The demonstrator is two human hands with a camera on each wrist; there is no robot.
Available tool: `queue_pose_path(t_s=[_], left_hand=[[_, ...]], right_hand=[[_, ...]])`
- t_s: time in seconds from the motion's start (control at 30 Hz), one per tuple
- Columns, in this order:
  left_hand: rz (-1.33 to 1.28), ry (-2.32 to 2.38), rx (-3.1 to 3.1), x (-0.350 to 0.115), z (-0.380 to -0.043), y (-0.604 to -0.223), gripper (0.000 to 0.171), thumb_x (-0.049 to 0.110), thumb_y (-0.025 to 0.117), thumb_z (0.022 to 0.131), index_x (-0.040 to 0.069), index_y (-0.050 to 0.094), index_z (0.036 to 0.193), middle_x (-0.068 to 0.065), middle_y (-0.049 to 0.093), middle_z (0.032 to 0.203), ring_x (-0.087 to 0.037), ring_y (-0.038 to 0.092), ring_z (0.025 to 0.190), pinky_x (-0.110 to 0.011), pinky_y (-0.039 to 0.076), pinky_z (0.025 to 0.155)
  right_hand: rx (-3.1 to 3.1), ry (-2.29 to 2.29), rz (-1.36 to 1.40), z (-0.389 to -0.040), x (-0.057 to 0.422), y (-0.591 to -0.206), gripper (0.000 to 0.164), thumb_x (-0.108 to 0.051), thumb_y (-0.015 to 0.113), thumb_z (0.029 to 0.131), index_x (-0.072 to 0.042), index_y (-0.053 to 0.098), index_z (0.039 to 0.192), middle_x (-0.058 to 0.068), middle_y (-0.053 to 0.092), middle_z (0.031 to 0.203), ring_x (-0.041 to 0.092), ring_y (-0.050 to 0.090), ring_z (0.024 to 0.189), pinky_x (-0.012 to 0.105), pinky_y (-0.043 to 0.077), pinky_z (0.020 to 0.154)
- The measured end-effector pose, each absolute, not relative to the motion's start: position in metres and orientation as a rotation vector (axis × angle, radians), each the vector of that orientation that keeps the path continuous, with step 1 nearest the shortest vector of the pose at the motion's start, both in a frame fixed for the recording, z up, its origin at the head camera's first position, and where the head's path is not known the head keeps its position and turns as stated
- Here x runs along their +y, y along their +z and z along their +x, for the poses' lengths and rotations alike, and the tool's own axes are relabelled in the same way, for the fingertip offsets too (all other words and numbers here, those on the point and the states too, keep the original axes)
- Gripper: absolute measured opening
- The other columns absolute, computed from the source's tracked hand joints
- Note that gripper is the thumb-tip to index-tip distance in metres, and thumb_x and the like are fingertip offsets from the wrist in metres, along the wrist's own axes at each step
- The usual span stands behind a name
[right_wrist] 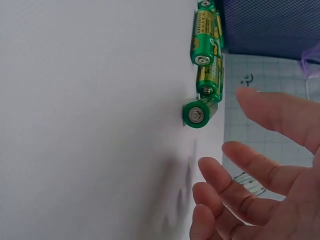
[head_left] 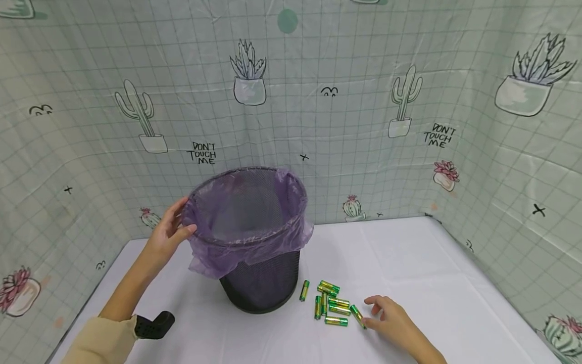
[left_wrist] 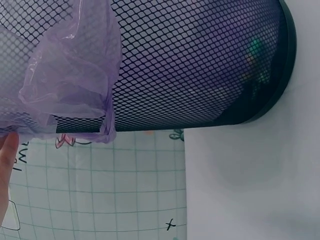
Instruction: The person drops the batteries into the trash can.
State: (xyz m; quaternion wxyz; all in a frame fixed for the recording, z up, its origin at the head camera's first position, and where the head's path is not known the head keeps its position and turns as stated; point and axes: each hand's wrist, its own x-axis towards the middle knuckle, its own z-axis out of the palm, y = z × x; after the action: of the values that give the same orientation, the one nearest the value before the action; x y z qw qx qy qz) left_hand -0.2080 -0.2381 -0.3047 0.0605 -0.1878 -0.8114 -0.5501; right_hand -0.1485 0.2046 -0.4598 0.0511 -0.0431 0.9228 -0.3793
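A black mesh wastebasket (head_left: 268, 283) is lined with a thin purple plastic bag (head_left: 273, 247) folded over its rim. The basket leans a little toward the person. My left hand (head_left: 170, 230) grips the rim at its left side, thumb and fingers over the bag. To the basket's right lie several green and gold batteries (head_left: 338, 309) in a loose group. Beside the nearest single battery (head_left: 357, 317) hovers my right hand (head_left: 392, 323), fingers loosely bent and spread. In the right wrist view a gap separates its fingertips (right_wrist: 207, 167) from that battery.
A white cloth (head_left: 382, 263) covers the table. Behind it and at both sides hangs a gridded curtain (head_left: 291, 126) with cactus prints. Through the mesh near the basket's base, blurred green patches (left_wrist: 255, 47) show; whether inside or behind, I cannot tell.
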Motion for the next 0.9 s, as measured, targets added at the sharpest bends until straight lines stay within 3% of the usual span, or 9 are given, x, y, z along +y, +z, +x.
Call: queue_pose_path(t_s=[0.57, 0.9], left_hand=[[-0.560, -1.641, -2.459, -0.235, -0.207, -0.304, 0.066, 0.011, 0.046, 0.094, 0.003, 0.009, 0.149, -0.023, 0.013, 0.152, -0.044, 0.017, 0.137, -0.001, 0.033, 0.086], [-0.561, -1.679, -2.417, -0.232, -0.208, -0.304, 0.065, 0.008, 0.045, 0.094, 0.003, 0.009, 0.149, -0.023, 0.017, 0.150, -0.042, 0.020, 0.135, -0.002, 0.035, 0.085]], right_hand=[[2.790, -1.142, 0.078, -0.144, 0.197, -0.470, 0.018, -0.011, 0.074, 0.072, -0.006, 0.062, 0.084, 0.003, 0.049, 0.082, 0.015, 0.042, 0.075, 0.022, 0.035, 0.062], [2.801, -1.141, 0.070, -0.144, 0.194, -0.468, 0.015, -0.010, 0.073, 0.073, -0.003, 0.062, 0.081, 0.004, 0.049, 0.081, 0.014, 0.043, 0.075, 0.021, 0.036, 0.061]])
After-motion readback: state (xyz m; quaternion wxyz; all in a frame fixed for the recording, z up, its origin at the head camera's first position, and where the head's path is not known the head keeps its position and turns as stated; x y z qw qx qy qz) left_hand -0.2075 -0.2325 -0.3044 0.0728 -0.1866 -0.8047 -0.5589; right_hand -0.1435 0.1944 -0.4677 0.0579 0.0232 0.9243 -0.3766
